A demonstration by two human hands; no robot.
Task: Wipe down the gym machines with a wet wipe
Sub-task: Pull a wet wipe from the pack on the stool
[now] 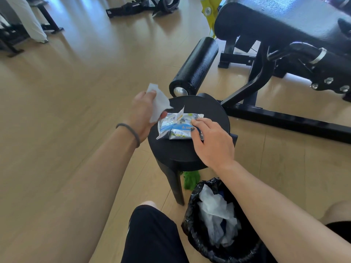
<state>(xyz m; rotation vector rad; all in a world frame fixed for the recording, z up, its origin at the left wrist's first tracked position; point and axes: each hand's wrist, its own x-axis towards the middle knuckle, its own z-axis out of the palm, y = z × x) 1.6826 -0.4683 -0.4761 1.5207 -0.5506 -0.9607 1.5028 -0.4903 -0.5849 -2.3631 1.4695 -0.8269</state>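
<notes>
A pack of wet wipes [175,127] lies on a round black stool [209,111], its flap lifted. My left hand [143,112] pinches a white wet wipe [158,103] just left of the pack, above the stool's edge. My right hand [212,139] rests on the right end of the pack with its fingers curled over it. A black gym machine with a padded bench [281,21] and a roller pad [197,65] stands behind the stool to the right.
A bin lined with a black bag [195,234] holding used wipes stands on the floor by my right knee. A green cloth [190,180] lies under the stool. Other black equipment [142,6] stands far back on the wooden floor.
</notes>
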